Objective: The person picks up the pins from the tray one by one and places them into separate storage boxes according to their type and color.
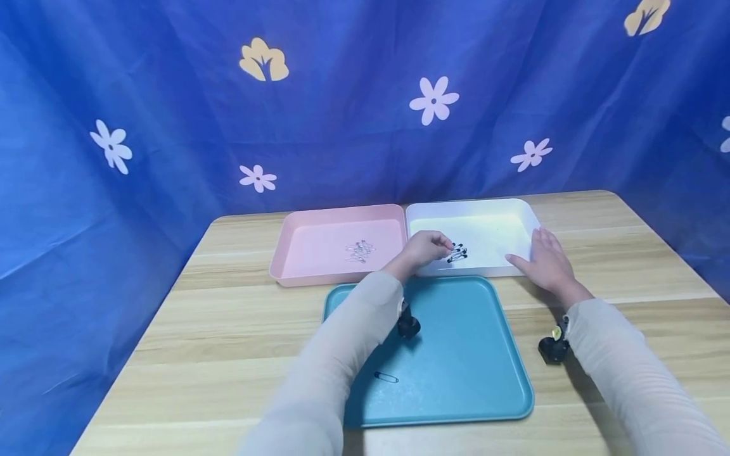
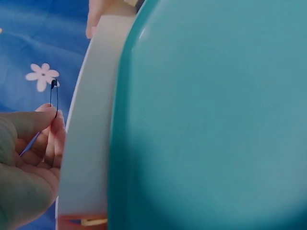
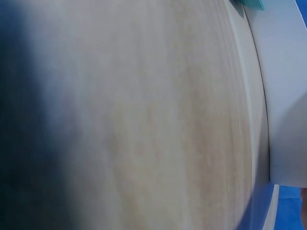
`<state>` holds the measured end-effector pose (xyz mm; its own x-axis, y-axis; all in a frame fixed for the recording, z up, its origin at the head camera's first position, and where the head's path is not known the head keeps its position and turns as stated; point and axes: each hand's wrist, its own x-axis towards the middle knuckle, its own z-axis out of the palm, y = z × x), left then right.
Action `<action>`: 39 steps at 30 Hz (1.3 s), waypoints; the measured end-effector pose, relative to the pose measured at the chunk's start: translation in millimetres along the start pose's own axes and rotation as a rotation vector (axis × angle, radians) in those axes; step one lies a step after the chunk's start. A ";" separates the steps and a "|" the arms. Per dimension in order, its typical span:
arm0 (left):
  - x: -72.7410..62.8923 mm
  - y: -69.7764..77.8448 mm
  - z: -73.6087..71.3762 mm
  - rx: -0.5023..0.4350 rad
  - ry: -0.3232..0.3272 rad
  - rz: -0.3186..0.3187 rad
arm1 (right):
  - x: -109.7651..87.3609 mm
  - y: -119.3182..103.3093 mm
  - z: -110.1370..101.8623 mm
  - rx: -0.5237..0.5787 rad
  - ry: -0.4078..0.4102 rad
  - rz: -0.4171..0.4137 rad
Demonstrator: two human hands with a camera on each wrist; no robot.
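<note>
Between thumb and fingertips my left hand [image 1: 426, 248] pinches a black safety pin [image 2: 53, 93], which stands upright in the left wrist view. In the head view this hand is over the front left part of the white tray [image 1: 485, 223], beside a small pile of black safety pins [image 1: 458, 253]. My right hand [image 1: 549, 261] rests on the white tray's right front corner with its fingers straight. One dark safety pin [image 1: 386, 377] lies on the teal tray [image 1: 456, 354], under the left forearm's side. The right wrist view shows mostly table and the tray's outer wall.
A pink tray [image 1: 302, 253] with a pile of silver safety pins [image 1: 360, 251] adjoins the white tray on the left. All three trays sit on a wooden table [image 1: 228, 329]. A blue curtain [image 1: 342, 126] with flower prints hangs behind the table.
</note>
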<state>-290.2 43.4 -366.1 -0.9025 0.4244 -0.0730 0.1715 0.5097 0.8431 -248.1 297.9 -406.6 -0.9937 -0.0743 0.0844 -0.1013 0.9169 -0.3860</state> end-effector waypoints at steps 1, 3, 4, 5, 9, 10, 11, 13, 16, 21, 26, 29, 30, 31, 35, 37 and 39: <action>3.1 0.1 1.9 0.000 0.007 -0.005 | 0.1 0.1 0.0 -0.001 0.000 -0.001; 8.8 -0.1 5.8 0.006 0.022 -0.016 | 0.5 0.5 0.3 0.001 0.000 -0.003; 11.8 -0.4 8.0 0.010 0.034 -0.027 | 0.8 0.9 0.5 -0.001 0.000 -0.003; 14.6 -0.5 10.0 0.017 0.045 -0.038 | 1.2 1.1 0.8 -0.002 0.000 -0.003; 29.2 -1.7 18.9 0.113 0.085 -0.096 | 2.3 1.1 1.1 -0.006 -0.002 0.005; 42.1 -12.9 23.8 0.127 0.099 -0.076 | 2.5 1.2 1.1 -0.011 -0.003 0.007; 52.9 -20.5 26.8 0.142 0.093 -0.079 | 2.6 1.0 1.0 -0.009 -0.003 0.008; 82.0 -47.5 39.1 0.166 0.136 -0.018 | 2.2 0.3 0.8 -0.011 -0.003 0.006; 87.1 -47.7 43.6 0.187 0.158 -0.025 | 1.9 -0.3 0.4 -0.011 -0.006 0.002; 40.3 9.4 29.7 0.216 0.124 -0.138 | 1.5 -0.3 0.4 -0.018 -0.006 0.003; 49.0 6.1 36.3 0.248 0.125 -0.129 | 1.0 -0.3 0.3 -0.017 0.001 0.003; 50.8 5.7 38.3 0.255 0.114 -0.135 | 0.9 -0.3 0.5 -0.010 0.006 0.007; 51.2 5.4 38.8 0.258 0.111 -0.136 | 0.9 -0.5 0.4 -0.008 0.008 0.008; 51.9 4.8 39.2 0.265 0.109 -0.134 | 0.9 -0.5 0.6 -0.006 0.008 0.009; 54.2 2.5 39.5 0.290 0.111 -0.122 | 1.6 -0.5 1.0 -0.009 0.010 0.011; 55.1 1.5 39.2 0.293 0.117 -0.114 | 2.0 -0.1 1.1 -0.013 0.012 0.014; 55.2 1.0 38.5 0.283 0.122 -0.109 | 2.0 0.5 1.0 -0.014 0.016 0.019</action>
<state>-324.7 96.2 -389.8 -0.9593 0.2722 -0.0756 0.1592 0.7420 0.6512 -250.2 297.8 -407.6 -0.9945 -0.0509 0.0919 -0.0819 0.9234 -0.3749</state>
